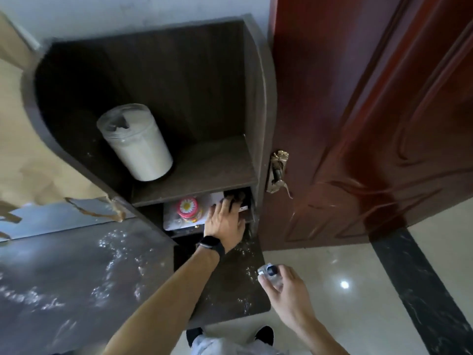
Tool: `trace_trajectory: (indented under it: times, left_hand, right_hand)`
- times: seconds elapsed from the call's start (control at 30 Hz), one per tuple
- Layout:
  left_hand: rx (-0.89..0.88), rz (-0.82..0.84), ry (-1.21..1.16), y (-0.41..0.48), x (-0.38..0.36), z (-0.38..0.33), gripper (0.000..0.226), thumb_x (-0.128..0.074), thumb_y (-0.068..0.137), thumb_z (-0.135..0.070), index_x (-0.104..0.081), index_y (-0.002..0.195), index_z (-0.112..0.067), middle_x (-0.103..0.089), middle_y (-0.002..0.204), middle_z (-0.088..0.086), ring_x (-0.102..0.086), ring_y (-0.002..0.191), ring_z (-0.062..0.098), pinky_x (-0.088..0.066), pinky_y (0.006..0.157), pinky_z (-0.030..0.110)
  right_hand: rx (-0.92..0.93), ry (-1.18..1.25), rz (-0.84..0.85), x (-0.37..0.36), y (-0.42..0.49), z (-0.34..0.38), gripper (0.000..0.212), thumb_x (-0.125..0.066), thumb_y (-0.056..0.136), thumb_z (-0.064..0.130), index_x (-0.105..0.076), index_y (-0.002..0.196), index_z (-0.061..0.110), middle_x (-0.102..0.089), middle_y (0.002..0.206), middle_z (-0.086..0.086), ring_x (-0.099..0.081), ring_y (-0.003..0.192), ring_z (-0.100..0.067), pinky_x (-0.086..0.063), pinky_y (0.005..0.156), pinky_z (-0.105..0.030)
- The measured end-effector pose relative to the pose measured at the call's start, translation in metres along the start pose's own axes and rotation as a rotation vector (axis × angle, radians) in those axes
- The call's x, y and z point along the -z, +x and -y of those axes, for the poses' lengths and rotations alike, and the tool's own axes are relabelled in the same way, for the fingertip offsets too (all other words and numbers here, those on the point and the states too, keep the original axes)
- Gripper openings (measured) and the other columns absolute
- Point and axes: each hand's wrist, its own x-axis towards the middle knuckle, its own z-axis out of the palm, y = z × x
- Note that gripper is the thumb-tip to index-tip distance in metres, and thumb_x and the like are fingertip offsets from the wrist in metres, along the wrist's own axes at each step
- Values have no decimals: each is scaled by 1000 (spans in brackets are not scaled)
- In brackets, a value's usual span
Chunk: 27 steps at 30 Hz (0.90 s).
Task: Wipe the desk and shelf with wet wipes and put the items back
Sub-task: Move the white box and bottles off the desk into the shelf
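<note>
The dark wooden shelf (194,187) stands at the end of the desk (76,278), tight against a red-brown door (358,124) whose brass handle (277,172) sits just beside the shelf's side wall. The left hand (225,221), a black watch (211,245) on its wrist, reaches into the lower compartment with its fingers stretched towards something dark at the right; I cannot tell whether they grip it or only touch it. Beside that hand in the same compartment stands a jar with a pink daisy lid (188,208), on something white that the upper board half hides. On the upper board a white canister (138,144), lined with a plastic bag, stands at the left. The right hand (289,295) hangs over the pale floor (332,316), fingers and thumb pinching a small clear bottle (270,274) with a dark cap. Wet streaks glisten on the desk top. The compartment's depths are too dark to read, and the shoes (265,334) are cut off below.
</note>
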Motion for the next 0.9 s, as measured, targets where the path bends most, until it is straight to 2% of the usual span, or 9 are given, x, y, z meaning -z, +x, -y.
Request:
trace_trajectory:
  times: [0.1,0.17,0.3,0.4,0.47,0.57,0.67,0.8,0.9]
  left_hand:
    - [-91,-98,-14,-67,1,16,52,-59,81,-30,-53,132,-24,-52,136,3,-52,122,26,-41,105,41]
    - [-120,-186,2,-99,7,31,54,-61,79,-25,-52,132,-21,-52,137,5,-53,123,28,-42,105,43]
    - [-124,-438,158,-135,44,67,65,-59,79,-22,-46,143,-19,-37,152,12,-34,141,31,-28,114,52]
    - [-58,-529,232,-139,81,90,74,-58,82,-26,-31,152,-25,-23,159,9,-18,148,28,-16,117,56]
    - [-12,-502,284,-135,104,106,79,-57,84,-28,-22,155,-24,-13,163,5,-10,151,22,-16,117,59]
    - [-41,-382,396,-128,120,129,81,-51,88,-33,-10,157,-18,-5,164,0,-1,151,16,-8,119,58]
    - [-82,-323,419,-123,121,144,80,-48,91,-35,-8,157,-15,-4,165,0,3,151,13,-7,118,60]
    - [-97,-334,350,-122,115,148,83,-50,89,-36,-8,156,-13,-4,165,1,2,151,13,-13,117,61]
    - [-120,-342,320,-120,113,150,85,-52,87,-37,-9,156,-13,-3,165,1,2,151,14,-14,117,62]
  right_hand:
    - [4,15,7,-20,34,31,38,-57,87,59,-61,97,23,-62,90,6,-63,68,-7,-53,66,-30]
    - [18,6,-20,-35,58,50,32,-63,89,49,-61,99,18,-61,94,1,-65,76,-17,-51,70,-32]
    - [-95,-66,-103,-57,91,90,41,-58,93,45,-55,111,8,-58,109,-12,-63,96,-34,-50,78,-40]
    - [-249,-116,-118,-63,102,107,50,-56,94,46,-52,120,3,-54,121,-19,-59,107,-41,-50,80,-45]
    - [-309,-110,-130,-69,109,112,52,-59,93,45,-51,122,2,-52,125,-21,-57,110,-43,-50,81,-47]
    - [-387,-69,-145,-75,116,120,56,-62,92,43,-49,126,0,-49,129,-23,-55,112,-44,-49,86,-49]
    - [-456,-62,-164,-76,121,129,56,-63,91,43,-50,125,1,-50,130,-23,-56,113,-43,-48,86,-47]
    - [-555,-29,-188,-79,124,139,48,-66,91,40,-52,119,3,-64,115,-27,-62,108,-42,-50,79,-43]
    - [-608,-9,-225,-81,128,149,45,-68,91,35,-52,118,3,-65,112,-29,-63,107,-43,-52,79,-45]
